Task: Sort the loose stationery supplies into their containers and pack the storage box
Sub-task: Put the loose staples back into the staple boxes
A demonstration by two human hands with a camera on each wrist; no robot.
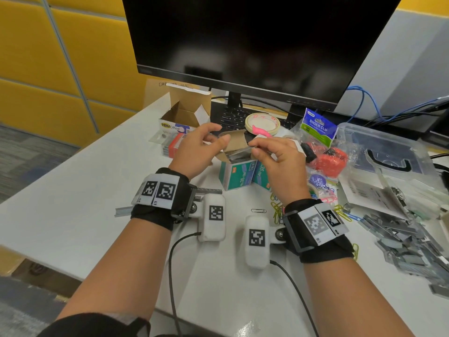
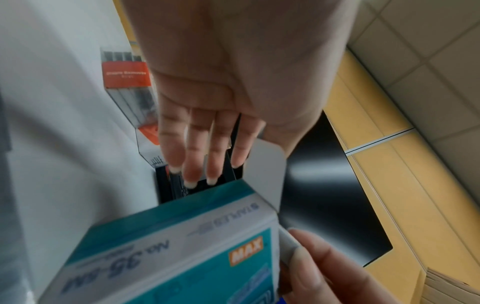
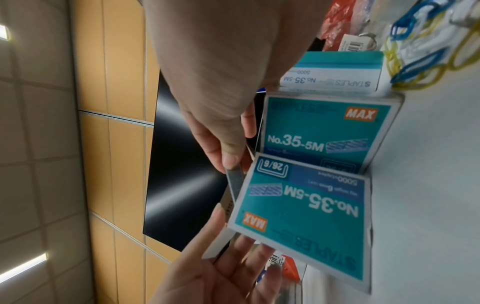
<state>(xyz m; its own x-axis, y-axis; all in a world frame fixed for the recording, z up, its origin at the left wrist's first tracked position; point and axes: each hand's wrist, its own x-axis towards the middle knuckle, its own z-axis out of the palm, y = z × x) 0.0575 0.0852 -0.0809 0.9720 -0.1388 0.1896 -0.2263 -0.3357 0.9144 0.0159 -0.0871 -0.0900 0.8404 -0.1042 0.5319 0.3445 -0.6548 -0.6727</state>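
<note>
A teal MAX staple box (image 1: pixel 237 175) (image 2: pixel 168 246) (image 3: pixel 306 216) stands open on the white desk, its cardboard flap (image 1: pixel 234 139) raised and grey staples showing inside. My right hand (image 1: pixel 255 147) (image 3: pixel 228 162) pinches a grey staple strip (image 1: pixel 243 150) (image 3: pixel 235 183) at the box's open top. My left hand (image 1: pixel 213 135) (image 2: pixel 202 144) hovers just left of the opening with straight, relaxed fingers, the thumb beside the flap. It holds nothing. A second teal staple box (image 1: pixel 261 173) (image 3: pixel 324 131) stands right behind the first.
A pile of loose staples (image 1: pixel 401 239) lies at the right, below a clear storage box (image 1: pixel 388 152). A binder clip bag (image 1: pixel 318 127), tape roll (image 1: pixel 262 124), open cardboard box (image 1: pixel 184 113) and coloured paper clips (image 1: pixel 277 207) surround the hands. A monitor (image 1: pixel 255 45) stands behind.
</note>
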